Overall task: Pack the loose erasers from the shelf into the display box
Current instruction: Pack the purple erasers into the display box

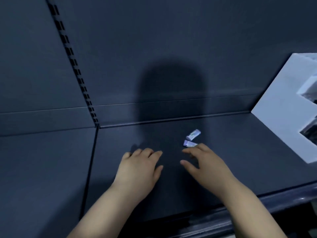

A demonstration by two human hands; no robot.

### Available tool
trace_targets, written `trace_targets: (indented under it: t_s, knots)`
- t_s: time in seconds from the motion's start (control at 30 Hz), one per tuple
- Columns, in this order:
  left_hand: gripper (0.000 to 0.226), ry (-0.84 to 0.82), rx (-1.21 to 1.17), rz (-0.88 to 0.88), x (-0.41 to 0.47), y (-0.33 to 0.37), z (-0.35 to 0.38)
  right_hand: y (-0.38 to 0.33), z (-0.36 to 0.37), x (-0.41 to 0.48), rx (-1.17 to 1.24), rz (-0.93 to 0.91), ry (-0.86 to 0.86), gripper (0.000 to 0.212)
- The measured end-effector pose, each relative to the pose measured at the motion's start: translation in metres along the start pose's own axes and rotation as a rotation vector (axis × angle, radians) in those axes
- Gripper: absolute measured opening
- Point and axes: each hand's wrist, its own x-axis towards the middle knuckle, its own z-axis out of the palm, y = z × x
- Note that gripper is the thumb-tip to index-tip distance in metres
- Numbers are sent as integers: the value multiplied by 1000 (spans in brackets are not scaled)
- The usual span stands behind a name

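Note:
Two small pale erasers in wrappers lie on the dark shelf (231,152): the far eraser (193,134) and, just in front of it, the near eraser (189,143). My right hand (207,162) hovers palm down with fingers spread, its fingertips at the near eraser's edge; it holds nothing. My left hand (140,165) rests palm down and open on the shelf, a hand's width to the left of the erasers. The white display box (281,109) stands at the right edge of the shelf, partly cut off by the frame.
A dark back panel rises behind the shelf, with a slotted upright rail (75,66) at the left. A seam (91,160) divides this shelf from the neighbouring one. The shelf's front lip (257,203) runs along the lower right. A head shadow falls across the middle.

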Motion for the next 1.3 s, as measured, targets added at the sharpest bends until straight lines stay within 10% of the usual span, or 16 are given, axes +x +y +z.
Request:
trace_targets:
  t_s: [0.53,1.1,1.3]
  knots:
    - [86,-178,57,-349,77,96,47,102,-3,49,-44,-230,-179,38]
    - [73,-212,-290,-514,84,87,42,85,-2,106,-304,41,23,78]
    - [89,-346,-314,-425,78,65,27,100,-9,104,-116,-199,-161,64]
